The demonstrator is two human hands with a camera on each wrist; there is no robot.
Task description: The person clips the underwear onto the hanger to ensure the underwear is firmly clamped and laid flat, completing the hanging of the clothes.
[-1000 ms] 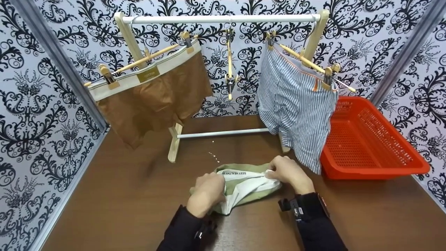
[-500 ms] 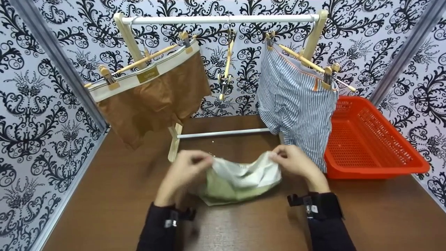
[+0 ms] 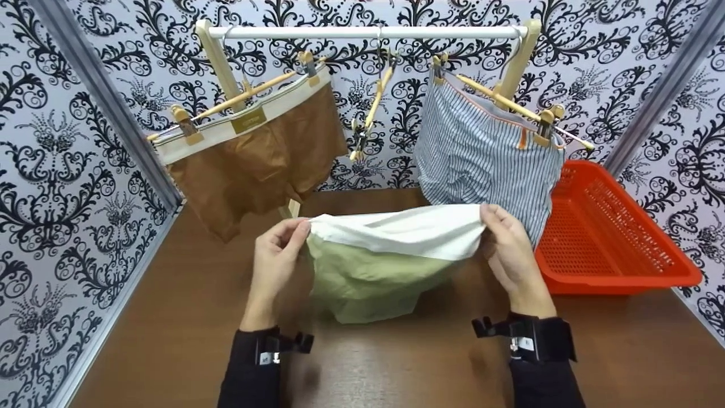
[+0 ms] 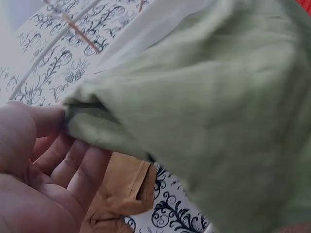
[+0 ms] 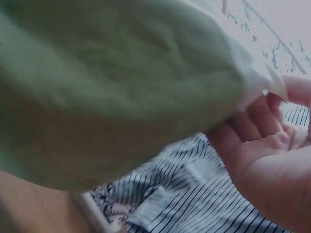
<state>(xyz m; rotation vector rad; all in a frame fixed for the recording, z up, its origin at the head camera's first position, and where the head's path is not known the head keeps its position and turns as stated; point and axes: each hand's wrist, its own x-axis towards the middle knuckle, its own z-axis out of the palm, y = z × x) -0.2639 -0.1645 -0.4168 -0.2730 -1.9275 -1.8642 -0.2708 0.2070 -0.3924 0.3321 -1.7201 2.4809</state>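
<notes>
Green underpants (image 3: 368, 277) with a white waistband (image 3: 419, 232) hang stretched between my two hands above the table. My left hand (image 3: 276, 255) pinches the left end of the waistband between thumb and fingers. At the right end, my right hand (image 3: 510, 255) pinches the band the same way. The left wrist view shows the green cloth (image 4: 209, 111) running from the left thumb and fingertips, its side edge folded. In the right wrist view, the right hand (image 5: 267, 145) grips a white corner of the band, and the green cloth (image 5: 121, 97) fills much of the picture.
Behind stands a drying rack with a white top rail (image 3: 362, 32). Brown underpants (image 3: 255, 164) are clipped to its left hanger, blue-striped shorts (image 3: 487, 158) to its right one. A bare clip hanger (image 3: 376, 99) hangs between. A red basket (image 3: 617, 280) stands at the right.
The green underpants have gone from lying crumpled on the table to being lifted and spread. My hands have moved up and apart, with the waistband drawn out between them. The middle hanger has swung.
</notes>
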